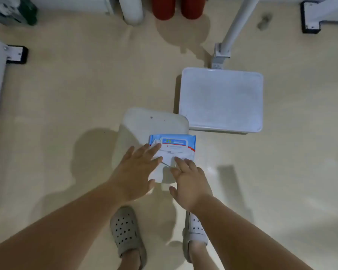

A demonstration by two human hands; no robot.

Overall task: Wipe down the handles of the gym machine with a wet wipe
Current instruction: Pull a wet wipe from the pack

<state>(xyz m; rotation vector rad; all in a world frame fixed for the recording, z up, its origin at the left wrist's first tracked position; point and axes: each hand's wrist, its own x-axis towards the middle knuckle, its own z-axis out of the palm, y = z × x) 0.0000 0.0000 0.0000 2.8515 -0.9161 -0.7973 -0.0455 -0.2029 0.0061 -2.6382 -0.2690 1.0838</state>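
While the left hand (134, 170) lies flat and spread on the blue-and-white plastic wet wipe pack (173, 148), sitting on a pale padded seat (154, 121), the right hand (190, 184) touches its flap with loose, straight fingers. No wipe's out yet, so I'd say the handles are all still to do.

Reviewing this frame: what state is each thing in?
wipe pack: flat on the seat pad, flap hidden under fingers
seat pad: carrying the pack
left hand: flat, pressing the pack
right hand: fingertips on the pack, thumb apart
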